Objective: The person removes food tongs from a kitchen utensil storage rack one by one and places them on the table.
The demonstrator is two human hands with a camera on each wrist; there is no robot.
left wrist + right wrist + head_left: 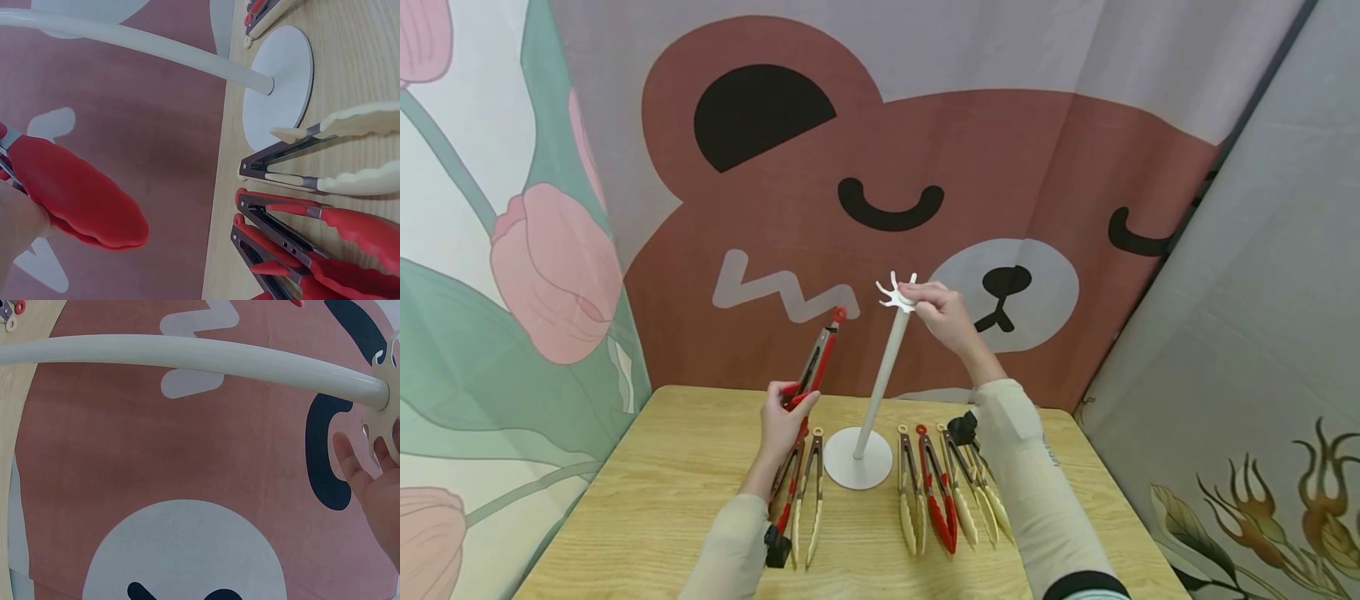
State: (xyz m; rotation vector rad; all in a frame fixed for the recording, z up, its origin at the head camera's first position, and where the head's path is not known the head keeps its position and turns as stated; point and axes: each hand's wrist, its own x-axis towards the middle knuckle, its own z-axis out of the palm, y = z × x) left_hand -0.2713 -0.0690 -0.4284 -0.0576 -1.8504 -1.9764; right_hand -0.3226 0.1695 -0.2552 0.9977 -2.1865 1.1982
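Observation:
My left hand (782, 423) grips a pair of red tongs (824, 358) by the red silicone heads, raised off the table with the ring end up. In the left wrist view those red heads (81, 194) lie close together. My right hand (946, 315) holds the crown of hooks (895, 298) at the top of a white hook stand (883, 379), fingers on its right side. From the right wrist view, a finger and thumb reach the slotted crown (381, 419). The stand's round base (841, 467) rests on the table, and no tongs hang on its visible hooks.
Left of the base lie cream tongs (812, 483) and red tongs (337, 231), partly behind my left hand. To its right several more lie in a row, including red tongs (938, 492) and cream tongs (910, 500). A bear-print curtain (970, 150) hangs behind the wooden table (655, 483).

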